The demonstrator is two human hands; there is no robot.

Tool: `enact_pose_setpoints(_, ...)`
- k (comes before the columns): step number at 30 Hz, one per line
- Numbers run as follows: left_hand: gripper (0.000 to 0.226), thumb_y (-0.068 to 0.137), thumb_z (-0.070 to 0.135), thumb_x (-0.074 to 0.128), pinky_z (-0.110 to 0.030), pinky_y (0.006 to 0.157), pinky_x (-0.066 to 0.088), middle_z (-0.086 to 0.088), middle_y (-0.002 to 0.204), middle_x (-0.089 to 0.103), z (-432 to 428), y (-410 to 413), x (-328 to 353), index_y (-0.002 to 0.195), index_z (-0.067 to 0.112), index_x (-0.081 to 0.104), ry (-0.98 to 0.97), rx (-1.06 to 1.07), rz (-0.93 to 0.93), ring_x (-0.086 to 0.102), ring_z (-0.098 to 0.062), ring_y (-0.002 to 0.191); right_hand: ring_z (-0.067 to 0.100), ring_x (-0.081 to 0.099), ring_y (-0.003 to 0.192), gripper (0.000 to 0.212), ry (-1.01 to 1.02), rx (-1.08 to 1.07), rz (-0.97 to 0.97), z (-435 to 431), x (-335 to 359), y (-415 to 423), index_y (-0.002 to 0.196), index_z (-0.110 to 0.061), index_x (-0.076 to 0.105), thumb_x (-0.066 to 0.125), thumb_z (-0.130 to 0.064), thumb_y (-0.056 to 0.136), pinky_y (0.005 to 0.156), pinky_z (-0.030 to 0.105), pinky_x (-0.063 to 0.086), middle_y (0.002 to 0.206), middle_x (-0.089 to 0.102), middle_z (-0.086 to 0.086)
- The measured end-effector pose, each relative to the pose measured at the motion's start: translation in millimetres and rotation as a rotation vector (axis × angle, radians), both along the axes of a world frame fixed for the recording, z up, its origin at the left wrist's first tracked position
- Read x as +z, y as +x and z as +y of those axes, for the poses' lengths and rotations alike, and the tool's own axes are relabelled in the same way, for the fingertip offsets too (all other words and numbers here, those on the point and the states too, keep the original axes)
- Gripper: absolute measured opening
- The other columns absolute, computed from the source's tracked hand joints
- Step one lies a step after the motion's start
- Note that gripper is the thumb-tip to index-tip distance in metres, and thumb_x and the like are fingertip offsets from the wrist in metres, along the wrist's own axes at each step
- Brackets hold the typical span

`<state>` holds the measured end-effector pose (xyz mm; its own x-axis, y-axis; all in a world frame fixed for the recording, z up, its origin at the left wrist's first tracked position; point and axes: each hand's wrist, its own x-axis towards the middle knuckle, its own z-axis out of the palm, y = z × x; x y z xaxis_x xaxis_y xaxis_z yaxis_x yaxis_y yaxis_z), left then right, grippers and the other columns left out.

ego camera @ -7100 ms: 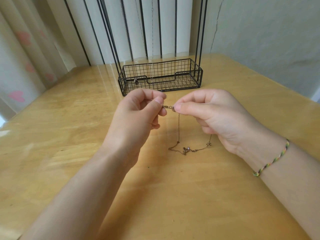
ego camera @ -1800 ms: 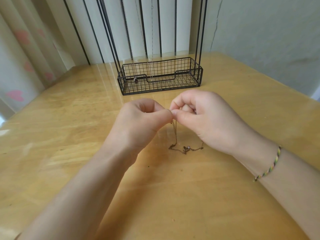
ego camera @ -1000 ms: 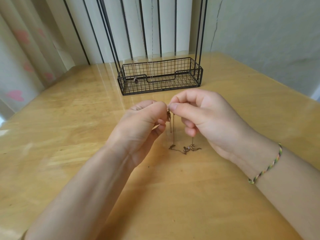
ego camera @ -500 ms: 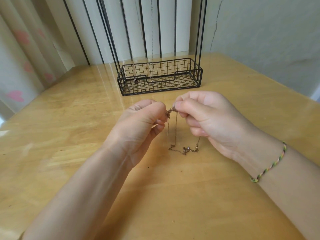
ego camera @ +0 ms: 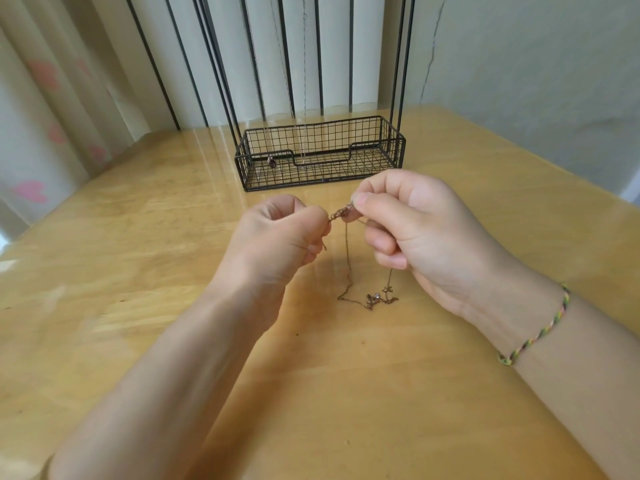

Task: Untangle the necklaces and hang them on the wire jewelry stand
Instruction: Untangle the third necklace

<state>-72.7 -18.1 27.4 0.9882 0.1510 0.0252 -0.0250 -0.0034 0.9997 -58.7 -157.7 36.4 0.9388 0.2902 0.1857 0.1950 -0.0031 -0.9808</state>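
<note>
I see both hands, left and right, pinching the necklace clasp before the stand; its chain hangs vertically, pendant down on the table.

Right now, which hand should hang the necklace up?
Probably the right hand: it pinches the clasp, the necklace hangs beneath it, and it is nearer the wire jewelry stand than the left hand.

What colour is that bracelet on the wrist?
The bracelet is braided green, yellow and pink; head view.
</note>
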Motion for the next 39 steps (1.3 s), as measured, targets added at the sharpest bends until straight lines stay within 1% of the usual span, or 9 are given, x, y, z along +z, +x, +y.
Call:
enact_pose_setpoints(4, 0.042, 0.077, -0.009, 0.042, -0.019, 0.052, 0.034, -0.006, 0.061, 0.053, -3.5, -1.5, 2.8, 0.044, 0.018, 0.042, -0.141, -0.06, 0.025, 0.037, -0.013, 0.056, 0.006, 0.032, 0.044, 0.015, 0.008, 0.006, 0.018, 1.2, -1.0, -0.3, 0.079, -0.01, 0.052, 0.048, -0.006, 0.093, 0.037, 0.016, 0.027, 0.074, 0.059, 0.006)
enact_pose_setpoints(7, 0.04, 0.079, -0.011, 0.04, -0.022, 0.056, 0.036, -0.003, 0.057, 0.052, -4.9, -4.4, 4.8, 0.051, 0.018, 0.042, -0.252, -0.106, 0.057, 0.039, -0.012, 0.054, 0.002, 0.036, 0.04, 0.015, -0.086, -0.022, -0.065, -0.7, -2.5, 1.5, 0.079, -0.013, 0.054, 0.05, -0.007, 0.092, 0.039, 0.013, 0.028, 0.068, 0.061, -0.002)
enact_pose_setpoints(10, 0.032, 0.079, -0.012, 0.038, -0.022, 0.056, 0.038, 0.0, 0.057, 0.053, -2.5, -5.7, 4.5, 0.071, 0.016, 0.05, -0.237, -0.141, 0.079, 0.043, -0.011, 0.053, 0.0, 0.04, 0.04, 0.013, -0.134, -0.021, -0.136, -1.3, -1.5, 1.0, 0.08, -0.013, 0.056, 0.053, -0.007, 0.091, 0.042, 0.009, 0.029, 0.061, 0.056, -0.006)
enact_pose_setpoints(12, 0.035, 0.078, -0.011, 0.037, -0.02, 0.051, 0.036, 0.002, 0.06, 0.052, -0.8, -6.4, 3.8, 0.077, 0.017, 0.057, -0.178, -0.173, 0.096, 0.043, -0.011, 0.054, -0.001, 0.04, 0.04, 0.012, -0.14, -0.022, -0.164, -1.5, -0.6, 0.4, 0.081, -0.012, 0.057, 0.053, -0.007, 0.091, 0.042, 0.008, 0.03, 0.058, 0.053, -0.008)
enact_pose_setpoints(17, 0.031, 0.08, -0.003, 0.035, -0.017, 0.042, 0.03, 0.002, 0.065, 0.047, -1.6, -7.9, 4.7, 0.071, 0.014, 0.059, -0.151, -0.275, 0.165, 0.04, -0.008, 0.049, -0.001, 0.041, 0.04, 0.012, -0.166, -0.043, -0.2, -1.3, 1.1, -0.4, 0.081, -0.011, 0.058, 0.053, -0.007, 0.091, 0.041, 0.008, 0.03, 0.054, 0.05, -0.008)
enact_pose_setpoints(24, 0.015, 0.084, 0.004, 0.055, -0.017, 0.048, 0.043, -0.001, 0.068, 0.049, -3.9, -7.0, 4.6, 0.075, 0.013, 0.062, -0.238, -0.299, 0.142, 0.048, -0.008, 0.053, 0.0, 0.04, 0.037, 0.011, -0.186, -0.061, -0.221, -1.5, 1.0, 0.4, 0.083, -0.009, 0.058, 0.052, -0.007, 0.092, 0.041, 0.008, 0.029, 0.052, 0.049, -0.007)
enact_pose_setpoints(28, 0.007, 0.071, 0.011, 0.065, -0.017, 0.048, 0.044, -0.001, 0.067, 0.051, -3.9, -6.7, 4.4, 0.076, 0.014, 0.06, -0.252, -0.263, 0.108, 0.051, -0.008, 0.052, 0.002, 0.035, 0.034, 0.011, -0.159, -0.061, -0.212, -2.3, 1.6, 0.5, 0.083, -0.006, 0.057, 0.051, -0.006, 0.092, 0.038, 0.008, 0.026, 0.046, 0.044, -0.009)
enact_pose_setpoints(33, 0.012, 0.082, 0.009, 0.06, -0.019, 0.05, 0.038, 0.003, 0.065, 0.051, -2.1, -4.6, 4.7, 0.074, 0.018, 0.059, -0.26, -0.16, 0.114, 0.05, -0.007, 0.054, 0.002, 0.031, 0.034, 0.013, -0.155, -0.051, -0.185, -1.5, 1.3, 0.6, 0.081, -0.008, 0.057, 0.052, -0.009, 0.093, 0.037, 0.008, 0.023, 0.037, 0.038, -0.013)
enact_pose_setpoints(39, 0.013, 0.086, 0.01, 0.056, -0.018, 0.05, 0.035, 0.006, 0.062, 0.05, 0.3, -2.9, 5.0, 0.077, 0.019, 0.058, -0.318, -0.088, 0.08, 0.045, -0.006, 0.054, 0.0, 0.039, 0.033, 0.012, -0.145, -0.053, -0.117, -2.9, 0.6, 1.3, 0.088, -0.007, 0.063, 0.055, -0.016, 0.092, 0.037, 0.007, 0.028, 0.035, 0.038, -0.016)
